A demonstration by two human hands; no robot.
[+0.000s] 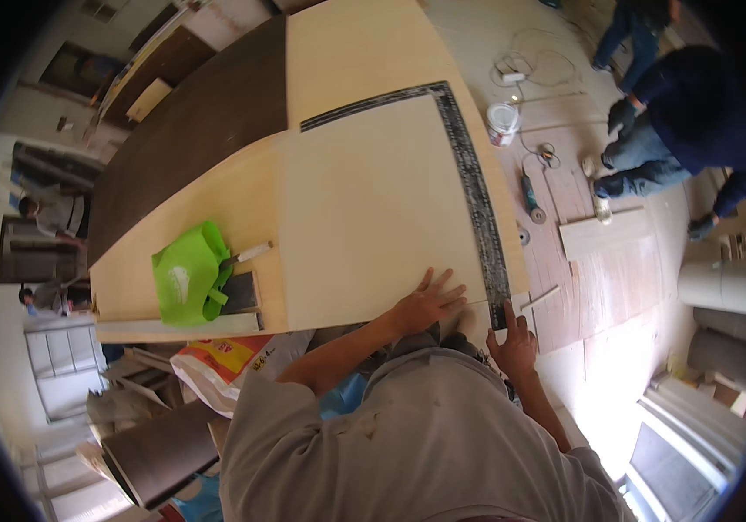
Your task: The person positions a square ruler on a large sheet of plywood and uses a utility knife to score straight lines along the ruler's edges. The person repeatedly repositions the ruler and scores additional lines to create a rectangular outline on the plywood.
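Observation:
A large dark L-shaped framing square (470,187) lies on a pale board (364,200), its long arm running along the right side and its short arm across the far side. My left hand (430,304) rests flat on the near part of the board, fingers spread and holding nothing. At the near end of the long arm is my right hand (513,341), its index finger stretched along the dark end and its thumb at the other side. The other right fingers are bent, and what lies under them is hidden.
A green bag (188,274) sits on the wooden panel at left, beside a dark brown sheet (208,130). On the floor at right are a white bucket (503,123), an angle grinder (531,196) and cables. A co-worker (695,113) bends nearby. A printed plastic bag (234,364) is near my left arm.

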